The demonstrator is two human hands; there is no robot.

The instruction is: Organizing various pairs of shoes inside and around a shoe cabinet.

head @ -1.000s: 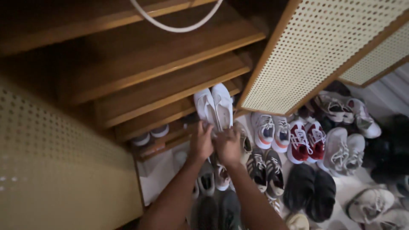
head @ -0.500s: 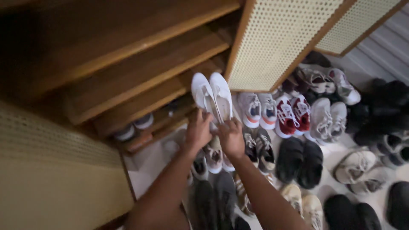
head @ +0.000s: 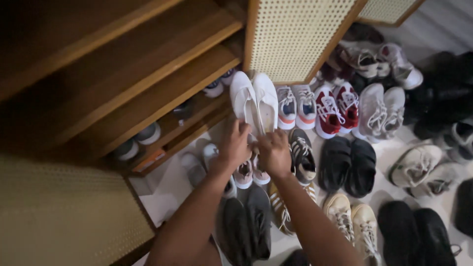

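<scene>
Both my hands hold a pair of white slip-on shoes (head: 255, 101) by the heels, toes pointing away, raised above the floor in front of the wooden shoe rack (head: 148, 83). My left hand (head: 235, 145) grips the left shoe's heel. My right hand (head: 273, 152) grips the right shoe's heel. The two shoes are pressed side by side.
Several pairs cover the pale floor: white-and-orange sneakers (head: 295, 106), red sneakers (head: 336, 108), grey-white sneakers (head: 379, 111), black sandals (head: 347, 165), grey shoes (head: 246, 226). A woven cane cabinet door (head: 300, 34) stands open above, another (head: 59, 212) at lower left. Shoes (head: 138, 140) sit on the lowest shelf.
The view has shifted, so the rack sits further left. My hands still hold the white pair, which has come slightly lower and nearer the floor shoes.
</scene>
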